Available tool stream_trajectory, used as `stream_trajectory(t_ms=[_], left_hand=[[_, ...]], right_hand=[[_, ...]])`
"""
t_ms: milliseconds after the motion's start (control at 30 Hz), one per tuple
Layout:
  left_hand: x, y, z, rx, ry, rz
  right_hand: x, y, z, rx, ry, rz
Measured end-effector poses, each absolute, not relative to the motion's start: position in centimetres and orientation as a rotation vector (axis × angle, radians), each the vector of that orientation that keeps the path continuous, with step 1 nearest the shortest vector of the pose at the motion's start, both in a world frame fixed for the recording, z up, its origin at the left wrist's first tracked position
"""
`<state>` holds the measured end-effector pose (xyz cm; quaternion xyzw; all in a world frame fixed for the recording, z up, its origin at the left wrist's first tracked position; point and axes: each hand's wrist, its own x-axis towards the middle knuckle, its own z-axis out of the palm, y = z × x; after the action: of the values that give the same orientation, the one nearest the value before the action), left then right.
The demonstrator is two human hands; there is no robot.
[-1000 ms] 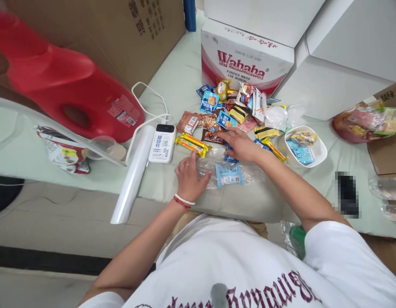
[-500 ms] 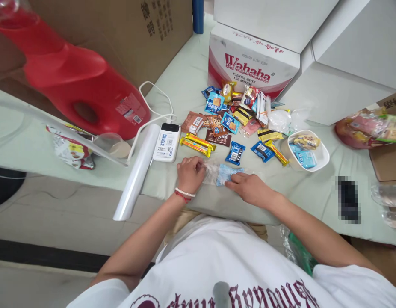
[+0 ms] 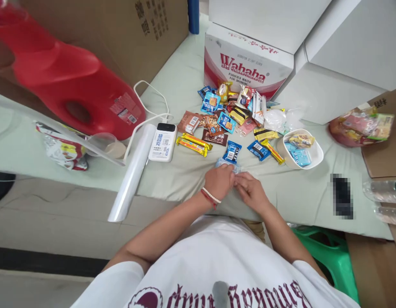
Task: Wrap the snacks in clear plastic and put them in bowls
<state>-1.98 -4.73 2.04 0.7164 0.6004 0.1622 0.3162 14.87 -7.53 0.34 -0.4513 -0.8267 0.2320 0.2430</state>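
My left hand (image 3: pixel 220 183), with bracelets at the wrist, and my right hand (image 3: pixel 251 191) meet at the table's front edge. Both are closed, fingertips pinching a small clear plastic bag (image 3: pixel 237 167). Inside it lies a light blue packet (image 3: pixel 224 162), mostly covered by my left hand. Just beyond the bag is a dark blue snack packet (image 3: pixel 232 152). Yellow wrapped bars (image 3: pixel 194 144) lie to the left, and a white bowl (image 3: pixel 317 159) holding a few packets stands to the right.
Mixed snack packets (image 3: pixel 226 122) are piled before a Wahaba-style water carton (image 3: pixel 249 64). On the left are a white power bank (image 3: pixel 163 142) with a cable, a plastic film roll (image 3: pixel 132 175) and a big red jug (image 3: pixel 79 94). A green stool (image 3: pixel 342 267) stands below right.
My left hand has moved right, over the bag, and my right hand has come in beside it. The bag with its light blue packet is now bunched between them, nearer the dark blue packet.
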Motion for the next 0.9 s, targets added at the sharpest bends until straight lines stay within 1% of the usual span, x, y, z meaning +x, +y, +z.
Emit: stream_trajectory(t_ms=[67, 133, 167, 200, 267, 367, 433, 500, 600, 733, 800, 833, 900], left_hand=[[-1.6, -5.0, 1.7, 2.053, 1.650, 0.315], [-1.9, -5.3, 1.5, 2.132, 1.744, 0.359], [-2.1, -5.3, 1.3, 2.144, 1.823, 0.426], [-2.4, -5.2, 1.2, 2.137, 1.908, 0.497], [-2.6, -5.0, 0.8, 2.089, 2.021, 0.565], [-2.3, -4.9, 0.4, 2.071, 1.977, 0.550], [-1.7, -5.3, 0.3, 2.128, 1.895, 0.635], [-1.0, -6.1, 0.4, 2.218, 1.742, 0.804], [-0.1, -7.3, 0.4, 2.266, 1.350, 1.030], [-0.3, -8.0, 0.7, 1.944, 0.933, 1.148], [-1.1, -7.9, 1.0, 1.747, 0.833, 1.141], [-1.6, -7.8, 1.1, 1.682, 0.815, 1.129], [-2.9, -7.7, 1.1, 1.634, 0.826, 1.097]], right_hand=[[15.9, -7.9, -0.2, -1.551, -2.030, 0.383], [16.7, -8.1, -0.6, -1.818, -1.872, 0.147], [17.0, -8.1, -0.7, -1.888, -1.854, 0.114], [17.0, -8.1, -0.6, -1.917, -1.858, 0.142], [16.6, -8.1, -0.1, -1.894, -1.841, 0.309], [15.0, -7.9, 1.2, -1.764, -1.717, 0.685], [13.9, -7.6, 1.9, -1.645, -1.625, 0.872], [13.2, -7.3, 2.3, -1.565, -1.536, 0.957], [13.3, -7.5, 2.3, -1.513, -1.438, 1.084], [15.1, -8.7, 1.7, -1.440, -1.316, 1.343], [17.4, -8.9, 1.6, -1.469, -1.236, 1.357], [19.0, -8.7, 1.8, -1.502, -1.192, 1.307], [23.2, -7.2, 2.7, -1.551, -1.092, 1.093]])
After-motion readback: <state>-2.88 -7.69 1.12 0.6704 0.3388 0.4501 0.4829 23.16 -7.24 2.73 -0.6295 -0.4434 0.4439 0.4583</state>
